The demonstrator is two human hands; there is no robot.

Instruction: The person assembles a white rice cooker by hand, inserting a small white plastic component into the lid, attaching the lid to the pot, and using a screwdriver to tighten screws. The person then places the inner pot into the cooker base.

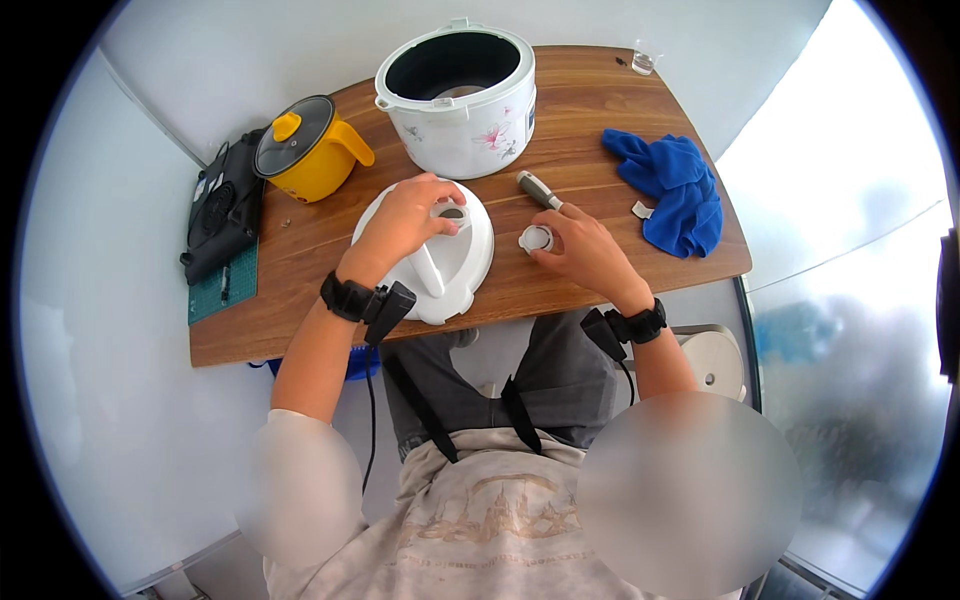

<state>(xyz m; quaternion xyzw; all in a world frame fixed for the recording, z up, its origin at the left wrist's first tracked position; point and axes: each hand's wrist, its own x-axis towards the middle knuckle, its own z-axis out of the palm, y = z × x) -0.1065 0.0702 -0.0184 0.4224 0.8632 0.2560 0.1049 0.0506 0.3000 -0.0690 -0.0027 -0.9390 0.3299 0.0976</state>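
Likely step: small-part handling. Right hand (pixel 587 246) grip clamped on white round cap (pixel 535 240). Left hand (pixel 405 215) grip curled at fitting (pixel 454 214) on white lid (pixel 462 264), clamping unclear. Lid near surface (pixel 575 110) front edge; next move calls for steady lid.

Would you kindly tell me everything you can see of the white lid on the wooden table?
The white lid is round and looks like smooth plastic. A raised bar runs across it, and a small round recess with a dark grey centre sits toward its far side. A tab juts from its near rim. It lies close to the near edge of the table, in front of the rice cooker body. The left hand reaches over it, fingertips at the recess, hiding part of it.
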